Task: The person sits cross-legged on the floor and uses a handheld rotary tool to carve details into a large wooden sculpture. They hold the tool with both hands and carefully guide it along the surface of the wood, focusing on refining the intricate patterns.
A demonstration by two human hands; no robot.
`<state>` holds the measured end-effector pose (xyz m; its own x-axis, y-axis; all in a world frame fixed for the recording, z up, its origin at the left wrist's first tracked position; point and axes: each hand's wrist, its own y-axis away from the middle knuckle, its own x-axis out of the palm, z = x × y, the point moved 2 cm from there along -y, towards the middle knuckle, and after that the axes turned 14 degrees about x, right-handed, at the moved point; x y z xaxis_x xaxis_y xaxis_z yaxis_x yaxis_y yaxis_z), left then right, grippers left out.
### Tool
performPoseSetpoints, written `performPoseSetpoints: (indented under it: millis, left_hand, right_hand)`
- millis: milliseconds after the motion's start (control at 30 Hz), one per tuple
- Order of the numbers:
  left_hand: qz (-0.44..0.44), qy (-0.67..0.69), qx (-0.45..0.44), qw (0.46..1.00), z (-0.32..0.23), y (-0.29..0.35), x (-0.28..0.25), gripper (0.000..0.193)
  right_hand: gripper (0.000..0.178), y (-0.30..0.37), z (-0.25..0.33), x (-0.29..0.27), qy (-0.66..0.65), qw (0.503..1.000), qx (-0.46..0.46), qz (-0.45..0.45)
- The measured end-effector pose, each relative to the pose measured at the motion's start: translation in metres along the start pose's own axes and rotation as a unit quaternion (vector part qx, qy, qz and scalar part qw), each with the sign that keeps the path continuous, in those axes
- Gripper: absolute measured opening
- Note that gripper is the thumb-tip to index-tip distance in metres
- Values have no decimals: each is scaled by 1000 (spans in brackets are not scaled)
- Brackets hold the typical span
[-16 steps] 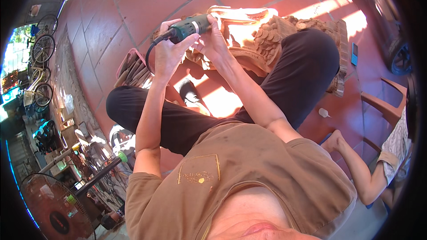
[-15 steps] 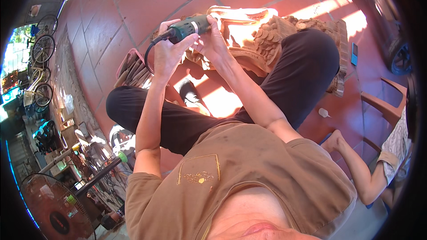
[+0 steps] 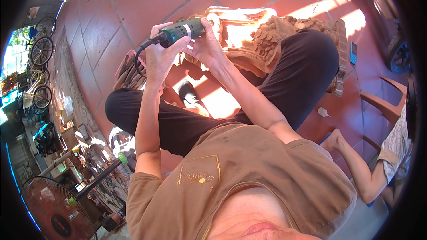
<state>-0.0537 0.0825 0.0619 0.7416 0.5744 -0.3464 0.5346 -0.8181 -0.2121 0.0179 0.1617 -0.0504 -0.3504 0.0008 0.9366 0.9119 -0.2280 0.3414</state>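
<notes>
Both my hands are on a dark green electric die grinder (image 3: 180,32), held above the near left end of a carved wooden piece (image 3: 270,40). My left hand (image 3: 160,58) wraps round the rear of its body, where a black cord comes out and loops down. My right hand (image 3: 205,46) closes about its front end, hiding the tip of the tool. I cannot tell whether the tip touches the wood. The carving, with rounded scale-like relief, lies across the floor under bright sunlight, partly covered by my bent right leg.
A pink container (image 3: 126,64) with several slender tools stands beside my left knee. A fan (image 3: 58,209) and clutter line the left side, with bicycles (image 3: 42,51) beyond. At right are a phone (image 3: 353,53), a brown chair (image 3: 382,102) and another person's bare leg (image 3: 356,164).
The grinder and both my hands have shifted slightly left and a little toward me, with the cord following. My grip looks the same, and the carving has not moved.
</notes>
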Motion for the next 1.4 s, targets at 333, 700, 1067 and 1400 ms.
performPoseSetpoints:
  millis: [333,700,1067,1400]
  left_hand:
    - [-3,13,1,1000,6,2,-6,54]
    - [2,-12,8,1000,9,2,-8,52]
    - [-22,34,-2,999,7,7,-2,56]
    - [-13,11,-29,999,16,13,-6,58]
  right_hand:
    - [50,-4,-8,-5,7,1000,21,4]
    - [50,-5,-11,-8,-1,1000,20,-10]
    - [54,-7,-12,-13,5,1000,5,-14]
    - [51,-13,-10,-19,22,999,10,-42]
